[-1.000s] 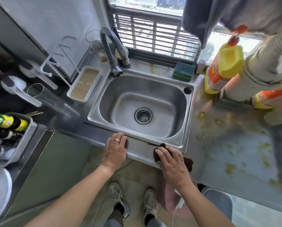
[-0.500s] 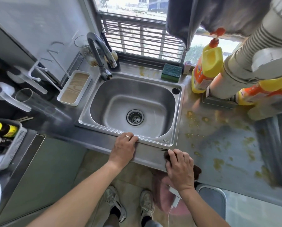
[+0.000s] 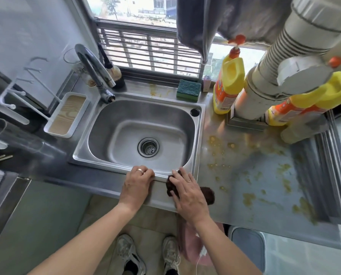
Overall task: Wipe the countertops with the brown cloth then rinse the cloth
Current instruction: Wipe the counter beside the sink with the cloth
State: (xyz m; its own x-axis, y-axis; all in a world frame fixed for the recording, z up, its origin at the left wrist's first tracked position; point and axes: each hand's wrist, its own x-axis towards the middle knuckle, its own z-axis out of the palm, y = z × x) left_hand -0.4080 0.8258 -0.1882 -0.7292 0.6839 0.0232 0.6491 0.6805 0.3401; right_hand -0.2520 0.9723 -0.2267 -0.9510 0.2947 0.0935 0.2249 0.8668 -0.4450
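My right hand point(image 3: 187, 192) lies flat, fingers spread, pressing the brown cloth point(image 3: 208, 194) onto the worktop point(image 3: 245, 175) strip at the sink's point(image 3: 144, 135) lower right corner, centre frame. My left hand point(image 3: 137, 185) rests beside it on the sink's front rim, fingers bent, holding nothing. Yellow-green spatter point(image 3: 249, 199) covers the worktop at right. Green sponge point(image 3: 188, 90) sits behind the sink; two yellow bottles point(image 3: 228, 84) at upper right.

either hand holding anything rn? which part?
Right hand presses the brown cloth flat on the counter edge, covering its middle. Left hand holds nothing, resting on the sink rim.
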